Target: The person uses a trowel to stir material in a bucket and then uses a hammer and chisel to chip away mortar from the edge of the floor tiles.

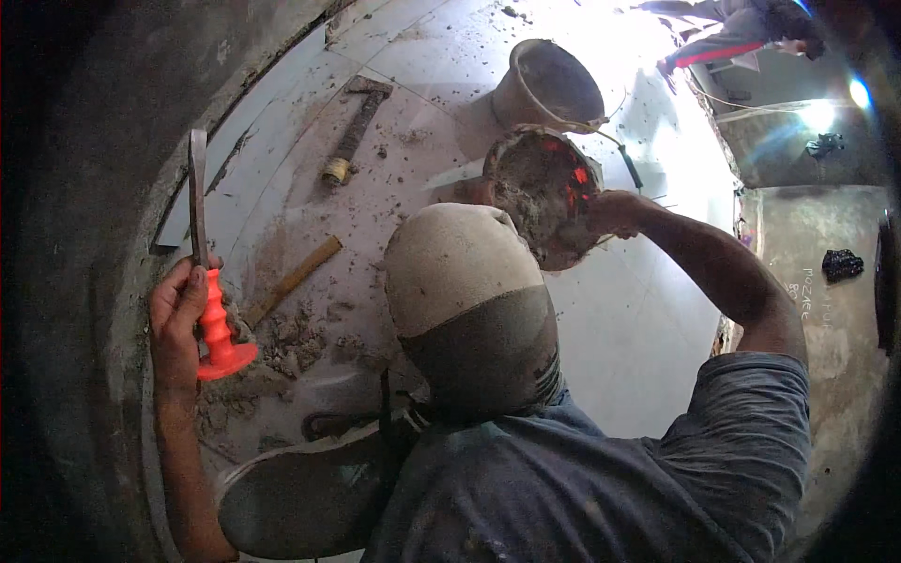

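Upright in my left hand [178,319] is a cold chisel [198,202] with a bright orange ribbed grip and round guard; my fingers wrap the grip and its steel blade points up, near the left wall. My right hand [615,214] closes on the rim of a dirt-caked bucket [535,183], tipped so its mouth faces me. Grey rubble or mortar and bright red-orange patches show inside. Its lower side is partly hidden. Just beyond it stands a second grey bucket [556,83]. A hammer [354,129] with a dark wrapped handle and yellowish end lies on the floor between my hands.
A wooden handle [293,280] lies beside broken rubble [291,349] near my left hand. A thin bar with a dark grip [630,167] is by the buckets. A bare grey wall [84,235] runs along the left. Another person [737,33] is at the far right.
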`<control>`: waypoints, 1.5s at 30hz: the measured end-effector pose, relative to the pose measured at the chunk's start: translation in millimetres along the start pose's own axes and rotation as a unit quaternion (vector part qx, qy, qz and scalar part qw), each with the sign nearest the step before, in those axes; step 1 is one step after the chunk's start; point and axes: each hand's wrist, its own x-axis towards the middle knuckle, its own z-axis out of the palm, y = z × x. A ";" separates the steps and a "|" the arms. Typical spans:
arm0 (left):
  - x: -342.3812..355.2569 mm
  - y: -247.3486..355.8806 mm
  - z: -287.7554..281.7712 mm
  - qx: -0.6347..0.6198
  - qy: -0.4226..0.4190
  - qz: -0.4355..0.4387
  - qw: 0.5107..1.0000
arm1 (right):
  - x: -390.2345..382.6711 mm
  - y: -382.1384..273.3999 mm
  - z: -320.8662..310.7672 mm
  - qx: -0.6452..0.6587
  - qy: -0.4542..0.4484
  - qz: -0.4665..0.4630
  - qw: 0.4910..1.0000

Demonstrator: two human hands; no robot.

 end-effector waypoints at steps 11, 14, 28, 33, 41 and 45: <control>-5.5 3.4 0.4 -0.033 0.011 -0.065 0.997 | -16.0 -41.7 -29.3 0.396 -0.250 0.052 0.882; 1.6 12.3 8.8 -0.053 0.018 -0.061 0.997 | -2.6 -23.0 3.3 0.451 -0.129 -0.042 0.882; 2.9 0.9 7.4 -0.054 0.002 -0.057 0.997 | 53.9 0.2 40.7 0.136 0.302 0.120 0.936; -2.4 -6.1 -2.4 -0.062 0.002 -0.064 0.996 | 0.7 -48.5 -6.2 -0.083 0.231 0.056 0.968; 6.6 2.7 1.4 -0.050 -0.017 -0.030 0.998 | 24.1 -6.2 25.3 -0.037 0.292 0.171 0.940; -5.5 -4.8 -8.9 0.006 0.019 -0.022 1.000 | -41.8 -35.3 -16.6 0.062 0.285 0.189 0.938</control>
